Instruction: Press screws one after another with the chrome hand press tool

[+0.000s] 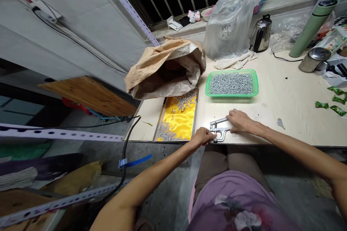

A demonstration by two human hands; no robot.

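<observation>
A silver lever hand press [221, 130] lies at the table's front edge, its two handles pointing right. My right hand [238, 121] is closed around the handle ends. At the left end of the press, my left hand [203, 136] pinches close to the jaw, where a small red spot shows; what its fingers hold is too small to make out. Left of that hand, a shallow tray lined with yellow cloth [180, 115] bears two heaps of small metal pins or screws [168, 132]. Beyond the press stands a green plastic basket [231, 95] full of similar silver pieces.
An open brown sack [165, 68] overhangs the tray's far end. Behind the basket are a white glove [235, 61], a clear plastic bag [227, 25] and a steel kettle [262, 34]. A green flask [311, 30], a steel cup [314, 59] and green-wrapped sweets [338, 110] sit at right.
</observation>
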